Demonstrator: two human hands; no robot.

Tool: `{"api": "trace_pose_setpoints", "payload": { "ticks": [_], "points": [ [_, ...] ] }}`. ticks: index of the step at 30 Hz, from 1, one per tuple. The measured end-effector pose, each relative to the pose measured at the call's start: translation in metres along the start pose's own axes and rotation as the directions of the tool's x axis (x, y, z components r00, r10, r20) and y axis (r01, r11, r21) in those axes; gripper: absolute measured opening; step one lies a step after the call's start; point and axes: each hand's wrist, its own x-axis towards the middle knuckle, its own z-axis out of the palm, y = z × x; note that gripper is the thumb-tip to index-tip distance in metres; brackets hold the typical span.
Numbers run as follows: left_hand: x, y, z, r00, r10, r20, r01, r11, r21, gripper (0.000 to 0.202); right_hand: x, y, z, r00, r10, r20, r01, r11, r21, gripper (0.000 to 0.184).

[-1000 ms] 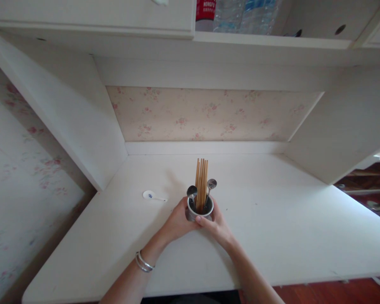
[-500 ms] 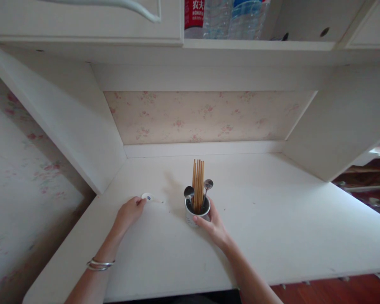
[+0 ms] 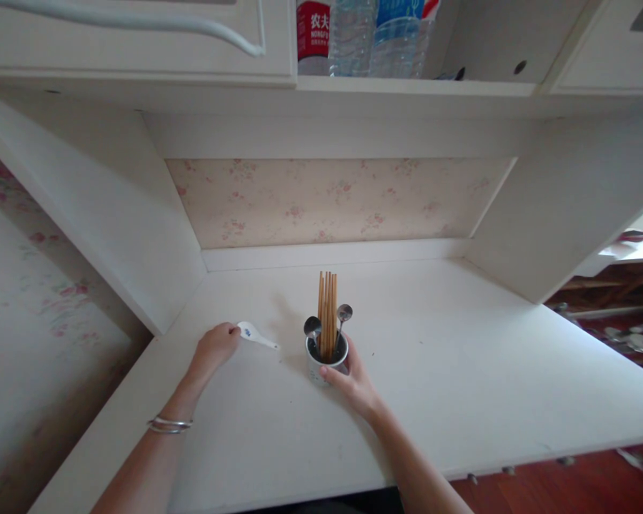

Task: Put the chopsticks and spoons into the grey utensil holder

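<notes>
My left hand (image 3: pixel 218 343) pinches the bowl end of a white ceramic spoon (image 3: pixel 256 335) with a blue pattern; its handle points right and slightly toward me. I cannot tell whether the spoon touches the tabletop. A white cup (image 3: pixel 315 371) stands upright to the right of the spoon, with my right hand (image 3: pixel 354 382) wrapped round its right side, thumb at the front. Several wooden chopsticks (image 3: pixel 328 314) stand in the cup. Two metal spoons lean in it with their bowls up, a left spoon (image 3: pixel 311 327) and a right spoon (image 3: pixel 345 313). Fingers behind the cup are partly hidden.
The white tabletop (image 3: pixel 434 371) carries a few small dark specks. Overhead runs a cabinet with a handled door (image 3: pixel 139 50) and an open shelf holding plastic bottles (image 3: pixel 354 36). White side panels (image 3: pixel 107 193) flank the table, and a floral-papered wall (image 3: pixel 300 200) backs it.
The ceramic spoon has turned in my left fingers, so its patterned face and whole handle show more. My right hand stays round the cup. The view has shifted slightly.
</notes>
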Motion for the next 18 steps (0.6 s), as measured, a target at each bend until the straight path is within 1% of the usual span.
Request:
{"api": "trace_pose_setpoints", "payload": {
  "ticks": [2,5,8,10,12,14,16,18],
  "points": [
    [-0.010,0.014,-0.019,0.996,0.008,-0.092,-0.009,1.000,-0.007,0.042,0.000,0.000,0.000,1.000,0.002,0.003,-0.002,1.000,-0.008,0.071],
    [-0.033,0.041,-0.055,0.964,0.031,-0.265,-0.039,0.999,-0.027,0.040,0.000,-0.001,-0.001,1.000,-0.006,-0.001,0.006,1.000,-0.016,0.074],
    [-0.059,0.070,-0.090,0.900,0.076,-0.429,-0.112,0.992,-0.061,0.036,0.000,-0.002,0.000,1.000,-0.014,0.000,0.014,1.000,-0.007,0.075],
    [-0.075,0.088,-0.105,0.857,0.120,-0.502,-0.191,0.977,-0.093,0.033,0.001,-0.002,0.000,1.000,-0.017,0.001,0.017,1.000,0.002,0.075],
    [-0.088,0.106,-0.110,0.809,0.200,-0.553,-0.287,0.955,-0.075,0.032,0.001,-0.001,0.001,1.000,-0.016,0.003,0.016,1.000,0.015,0.075],
    [-0.098,0.122,-0.107,0.770,0.294,-0.567,-0.360,0.933,-0.005,0.031,0.000,-0.001,0.001,1.000,-0.010,0.001,0.010,1.000,0.022,0.074],
    [-0.103,0.135,-0.098,0.750,0.385,-0.538,-0.403,0.911,0.089,0.031,0.000,-0.002,0.001,1.000,-0.007,-0.006,0.007,1.000,0.014,0.074],
    [-0.105,0.144,-0.086,0.748,0.457,-0.480,-0.431,0.886,0.172,0.031,-0.001,-0.004,0.001,1.000,-0.010,-0.016,0.010,1.000,-0.004,0.073]
  ]
}}
